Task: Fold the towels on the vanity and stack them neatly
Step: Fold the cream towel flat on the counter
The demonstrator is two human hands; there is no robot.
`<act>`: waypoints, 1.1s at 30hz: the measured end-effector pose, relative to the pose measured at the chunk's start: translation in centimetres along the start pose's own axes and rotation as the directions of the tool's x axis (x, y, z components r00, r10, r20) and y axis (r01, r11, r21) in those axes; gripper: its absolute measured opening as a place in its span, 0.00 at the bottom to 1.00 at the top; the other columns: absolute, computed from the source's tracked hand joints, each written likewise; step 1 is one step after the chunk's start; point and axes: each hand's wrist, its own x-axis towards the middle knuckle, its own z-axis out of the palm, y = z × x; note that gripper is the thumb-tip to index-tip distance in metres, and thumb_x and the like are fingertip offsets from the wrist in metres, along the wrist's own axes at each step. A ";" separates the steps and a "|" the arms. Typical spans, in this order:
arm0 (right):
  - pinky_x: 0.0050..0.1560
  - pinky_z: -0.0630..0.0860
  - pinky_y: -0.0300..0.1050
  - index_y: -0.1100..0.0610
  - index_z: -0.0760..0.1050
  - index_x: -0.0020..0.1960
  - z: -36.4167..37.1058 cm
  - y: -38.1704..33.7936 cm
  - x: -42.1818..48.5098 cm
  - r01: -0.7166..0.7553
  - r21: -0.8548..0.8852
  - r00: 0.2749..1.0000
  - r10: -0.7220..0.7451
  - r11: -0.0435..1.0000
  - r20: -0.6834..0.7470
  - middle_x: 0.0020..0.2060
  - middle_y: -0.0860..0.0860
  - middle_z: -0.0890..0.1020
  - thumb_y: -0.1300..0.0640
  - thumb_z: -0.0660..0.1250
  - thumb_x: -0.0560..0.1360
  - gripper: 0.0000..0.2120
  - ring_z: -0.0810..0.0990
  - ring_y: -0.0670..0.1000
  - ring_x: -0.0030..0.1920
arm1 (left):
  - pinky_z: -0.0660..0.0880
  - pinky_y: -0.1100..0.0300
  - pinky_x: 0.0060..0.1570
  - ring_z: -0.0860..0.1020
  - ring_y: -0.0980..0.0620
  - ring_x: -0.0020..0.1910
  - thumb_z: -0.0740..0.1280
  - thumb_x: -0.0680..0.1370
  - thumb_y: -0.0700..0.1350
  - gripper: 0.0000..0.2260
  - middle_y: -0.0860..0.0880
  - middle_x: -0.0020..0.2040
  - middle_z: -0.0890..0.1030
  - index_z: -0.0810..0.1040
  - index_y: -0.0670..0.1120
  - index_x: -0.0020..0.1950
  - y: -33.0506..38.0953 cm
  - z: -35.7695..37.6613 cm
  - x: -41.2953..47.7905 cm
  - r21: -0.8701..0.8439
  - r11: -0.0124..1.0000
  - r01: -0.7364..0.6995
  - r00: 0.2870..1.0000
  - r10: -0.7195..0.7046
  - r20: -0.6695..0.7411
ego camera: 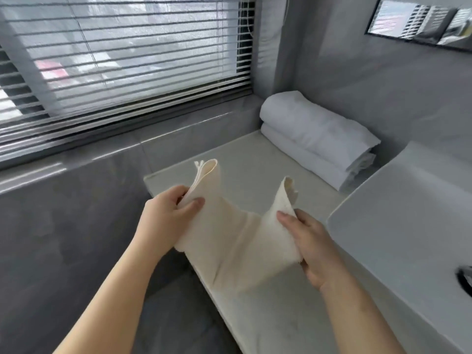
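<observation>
A small cream towel point(235, 246) hangs between my two hands above the near part of the pale vanity top point(245, 159). My left hand point(168, 215) pinches its left upper corner, thumb on top. My right hand point(309, 241) pinches the right upper corner the same way. Both pinched corners stick up and the middle of the cloth sags down onto the counter. Two folded white towels point(316, 134) lie stacked one on the other at the back of the vanity, against the wall.
A white basin point(408, 226) fills the right side, with a dark fitting point(464, 277) at the frame edge. A window with grey blinds point(122, 60) and a grey sill lie to the left. Beyond the vanity's left edge the grey floor point(166, 315) drops away.
</observation>
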 end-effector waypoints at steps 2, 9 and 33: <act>0.39 0.74 0.43 0.59 0.78 0.40 0.2 -0.9 1.7 0.017 -0.015 1.000 -0.017 1.000 -0.025 0.37 0.56 0.82 0.60 0.65 0.76 0.07 0.79 0.52 0.38 | 0.76 0.52 0.40 0.77 0.50 0.38 0.67 0.75 0.47 0.03 0.51 0.37 0.79 0.77 0.53 0.41 0.7 0.6 1.7 0.030 0.999 -0.024 1.000 0.024 0.001; 0.38 0.72 0.44 0.59 0.78 0.40 1.4 -2.3 7.3 0.034 -0.034 0.986 -0.039 0.999 -0.159 0.37 0.57 0.81 0.59 0.66 0.75 0.06 0.78 0.53 0.39 | 0.75 0.52 0.42 0.77 0.50 0.40 0.66 0.76 0.47 0.03 0.50 0.38 0.79 0.77 0.50 0.43 1.8 2.3 9.0 0.088 0.991 -0.101 0.993 0.095 0.070; 0.34 0.65 0.42 0.54 0.73 0.37 -1.3 -15.1 20.0 0.251 -0.347 0.696 -0.418 0.904 -0.584 0.34 0.49 0.75 0.58 0.66 0.76 0.09 0.72 0.48 0.36 | 0.72 0.52 0.46 0.76 0.42 0.49 0.57 0.79 0.52 0.13 0.44 0.49 0.79 0.74 0.44 0.53 16.8 9.5 34.7 0.283 0.688 -0.668 0.744 0.601 0.292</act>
